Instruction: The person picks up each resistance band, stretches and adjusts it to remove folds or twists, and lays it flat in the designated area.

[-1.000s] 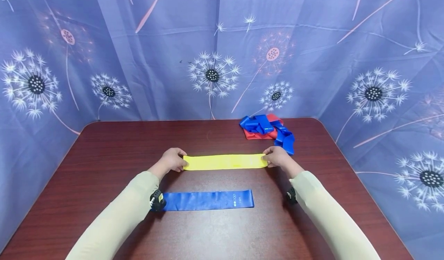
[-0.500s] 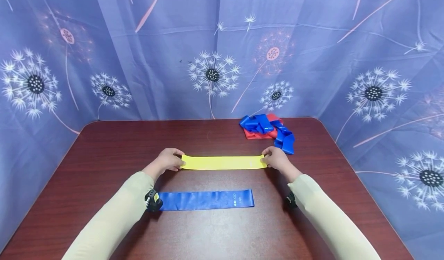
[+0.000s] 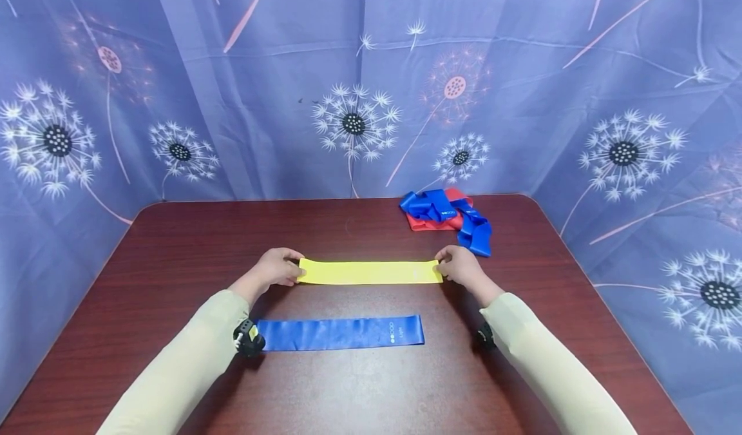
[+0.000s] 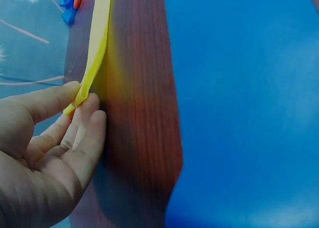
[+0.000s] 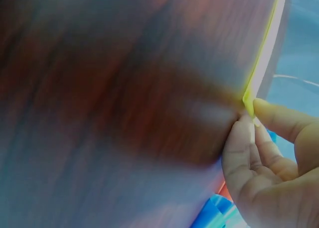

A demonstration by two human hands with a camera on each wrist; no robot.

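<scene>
A flat yellow resistance band stretches between both hands over the middle of the table. My left hand pinches its left end between thumb and fingers, as the left wrist view also shows at the band's folded end. The right end is pinched by my right hand; in the right wrist view the thumb and fingertips meet on the yellow edge. Nearer to me a blue resistance band lies flat, its printed marks at the right end. The left wrist camera overlaps its left end.
At the back right of the reddish-brown table lies a loose heap of blue bands and a red band. A blue dandelion-print curtain surrounds the table's back and sides.
The left hand has shifted a little to the left with its end of the yellow band, and the right hand slightly left too. The blue band and the heap lie as before.
</scene>
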